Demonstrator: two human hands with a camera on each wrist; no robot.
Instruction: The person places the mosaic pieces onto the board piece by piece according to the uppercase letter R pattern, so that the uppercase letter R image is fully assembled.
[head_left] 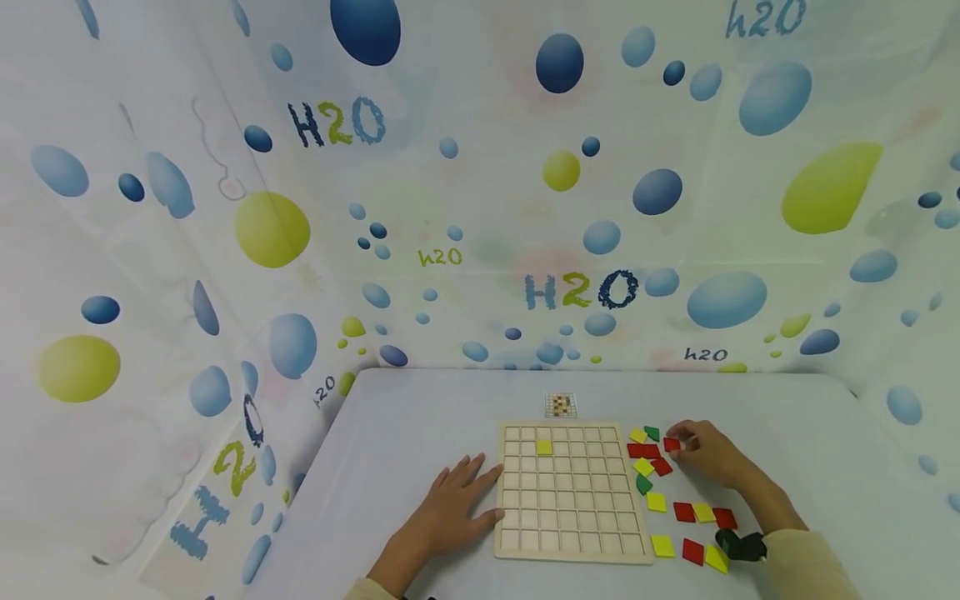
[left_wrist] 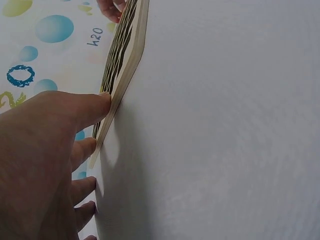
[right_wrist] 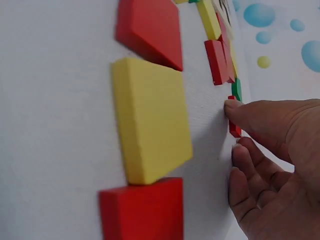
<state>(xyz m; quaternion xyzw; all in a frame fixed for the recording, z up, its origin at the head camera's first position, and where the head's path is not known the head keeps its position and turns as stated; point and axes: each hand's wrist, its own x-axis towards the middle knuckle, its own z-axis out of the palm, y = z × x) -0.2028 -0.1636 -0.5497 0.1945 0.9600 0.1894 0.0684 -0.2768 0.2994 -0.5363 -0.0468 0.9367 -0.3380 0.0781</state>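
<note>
A pale wooden grid board [head_left: 568, 500] lies on the white table, with one yellow square tile [head_left: 544, 447] in a cell of its second row. Spread over the table, my left hand [head_left: 457, 507] touches the board's left edge with its thumb and a finger. In the left wrist view the thumb [left_wrist: 95, 107] rests against that edge. To the right of the board, my right hand [head_left: 708, 454] pinches a small red tile [head_left: 672, 445] between thumb and fingers, down at the table. The right wrist view shows this red tile [right_wrist: 235, 120] partly hidden by the thumb.
Loose red, yellow and green tiles lie right of the board, among them a green one [head_left: 643, 484] and a yellow one [head_left: 656, 502]. A small printed pattern card [head_left: 561, 405] is behind the board. Patterned sheeting [head_left: 480, 208] encloses the table's back and sides.
</note>
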